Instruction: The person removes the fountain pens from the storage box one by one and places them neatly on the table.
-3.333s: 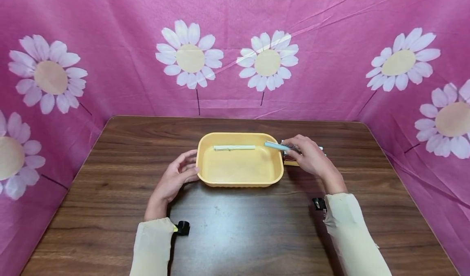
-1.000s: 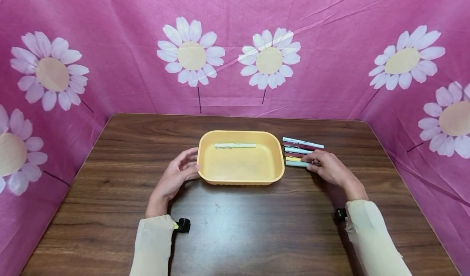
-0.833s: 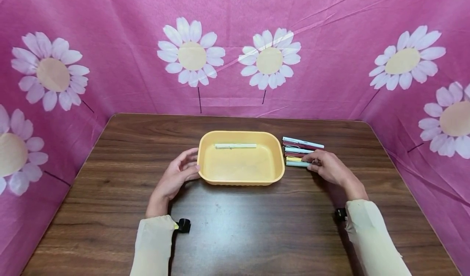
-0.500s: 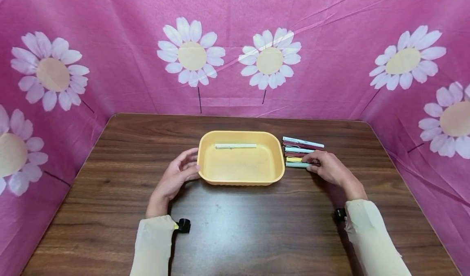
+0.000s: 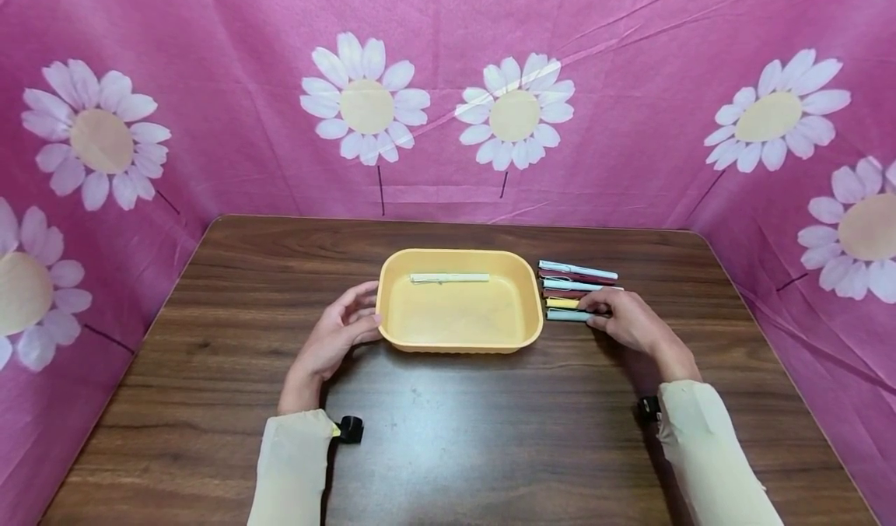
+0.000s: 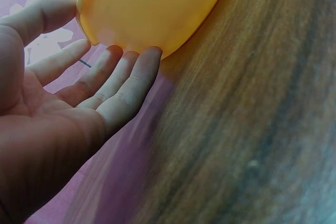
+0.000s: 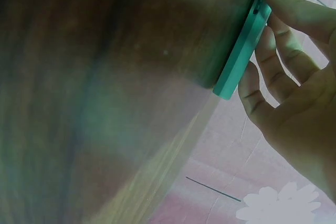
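In the head view a yellow plastic bin (image 5: 458, 324) stands on the table with one pale pen (image 5: 449, 278) lying inside. My left hand (image 5: 336, 339) rests against the bin's left end; in the left wrist view its loosely bent fingers touch the outer wall and the thumb meets the rim. Right of the bin, my right hand (image 5: 623, 320) pinches a green pen (image 7: 242, 51) between thumb and fingers. That pen is the nearest in a row; its right end is hidden by the hand. Behind it lies a yellow pen (image 5: 562, 304), partly covered by the fingers.
Farther back in the row lie dark red pens and light blue pens, including a light blue pen (image 5: 577, 270) at the far side. The wooden table (image 5: 448, 448) ends at a pink flowered cloth (image 5: 441, 191) behind and on both sides.
Earlier, the right hand held a light blue-green pen over the bin's right end; now it is lower right, at the row. Lately the green pen has shifted slightly nearer. Left hand and bin stay.
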Demonstrator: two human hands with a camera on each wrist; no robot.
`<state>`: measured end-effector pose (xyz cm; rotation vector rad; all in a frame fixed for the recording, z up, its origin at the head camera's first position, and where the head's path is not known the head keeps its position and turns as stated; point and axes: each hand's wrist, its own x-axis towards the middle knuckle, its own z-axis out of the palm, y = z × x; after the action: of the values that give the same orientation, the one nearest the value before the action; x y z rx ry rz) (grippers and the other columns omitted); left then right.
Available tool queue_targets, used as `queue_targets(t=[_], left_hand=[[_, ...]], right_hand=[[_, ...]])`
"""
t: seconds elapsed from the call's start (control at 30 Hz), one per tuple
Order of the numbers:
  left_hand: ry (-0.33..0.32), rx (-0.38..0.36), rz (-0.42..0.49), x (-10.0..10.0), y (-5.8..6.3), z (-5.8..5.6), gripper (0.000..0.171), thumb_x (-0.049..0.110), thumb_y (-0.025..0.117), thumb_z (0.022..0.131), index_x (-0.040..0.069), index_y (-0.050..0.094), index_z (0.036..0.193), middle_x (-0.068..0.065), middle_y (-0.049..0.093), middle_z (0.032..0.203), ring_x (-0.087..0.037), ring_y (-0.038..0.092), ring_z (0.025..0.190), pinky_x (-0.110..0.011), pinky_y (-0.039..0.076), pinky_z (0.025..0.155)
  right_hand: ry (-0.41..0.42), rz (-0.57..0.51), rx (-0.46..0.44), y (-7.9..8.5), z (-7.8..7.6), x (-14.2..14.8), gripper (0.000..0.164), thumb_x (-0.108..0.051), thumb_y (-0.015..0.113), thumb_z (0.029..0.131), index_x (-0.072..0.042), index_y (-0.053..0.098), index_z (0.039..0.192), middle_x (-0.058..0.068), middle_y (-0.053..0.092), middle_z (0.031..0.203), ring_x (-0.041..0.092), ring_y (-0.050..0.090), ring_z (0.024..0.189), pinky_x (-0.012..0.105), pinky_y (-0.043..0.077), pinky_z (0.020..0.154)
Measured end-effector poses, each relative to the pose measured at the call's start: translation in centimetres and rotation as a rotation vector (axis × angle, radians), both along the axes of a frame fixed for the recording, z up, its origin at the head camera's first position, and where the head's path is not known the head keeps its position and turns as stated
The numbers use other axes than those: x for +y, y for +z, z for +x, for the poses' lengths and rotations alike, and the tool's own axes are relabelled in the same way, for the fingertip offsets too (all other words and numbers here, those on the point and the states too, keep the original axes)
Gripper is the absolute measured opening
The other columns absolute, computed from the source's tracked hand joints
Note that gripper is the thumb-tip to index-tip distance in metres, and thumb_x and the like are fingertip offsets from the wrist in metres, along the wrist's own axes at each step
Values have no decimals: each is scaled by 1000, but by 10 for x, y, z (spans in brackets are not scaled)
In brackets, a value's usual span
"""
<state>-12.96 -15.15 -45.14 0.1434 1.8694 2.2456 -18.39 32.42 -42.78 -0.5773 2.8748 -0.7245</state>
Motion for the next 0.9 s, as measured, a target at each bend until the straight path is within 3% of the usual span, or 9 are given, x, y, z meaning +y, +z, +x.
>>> queue_targets(t=[0.3, 0.57, 0.73, 0.9], left_hand=[[3, 1, 24, 1, 1, 2, 62, -7, 58, 96, -3, 34, 153, -34, 42, 141, -31, 61, 112, -35, 60, 89], [1, -5, 8, 0, 0, 1, 61, -5, 59, 97, -2, 35, 153, -34, 42, 142, -32, 60, 114, -35, 60, 89], [2, -4, 2, 0, 0, 1, 61, -5, 59, 97, -2, 35, 153, -34, 42, 142, -32, 60, 114, -34, 59, 89], [1, -4, 12, 0, 0, 1, 61, -6, 58, 97, -2, 35, 153, -34, 42, 141, -33, 60, 114, -35, 60, 89]], right_hand=[[-20, -21, 25, 10, 3, -3, 20, 0, 75, 88, -5, 74, 106, 10, 70, 100, 28, 63, 92, 47, 52, 82], [-30, -82, 28, 13, 1, -16, 20, -2, 74, 90, -6, 75, 109, 7, 69, 98, 22, 59, 88, 38, 50, 77], [-38, -102, 49, 14, 0, -26, 19, -2, 74, 90, -7, 75, 109, 5, 69, 94, 21, 59, 86, 39, 50, 76], [-35, -189, 39, 19, 2, -40, 20, 0, 74, 90, -4, 75, 109, 9, 73, 100, 23, 65, 90, 38, 54, 80]])
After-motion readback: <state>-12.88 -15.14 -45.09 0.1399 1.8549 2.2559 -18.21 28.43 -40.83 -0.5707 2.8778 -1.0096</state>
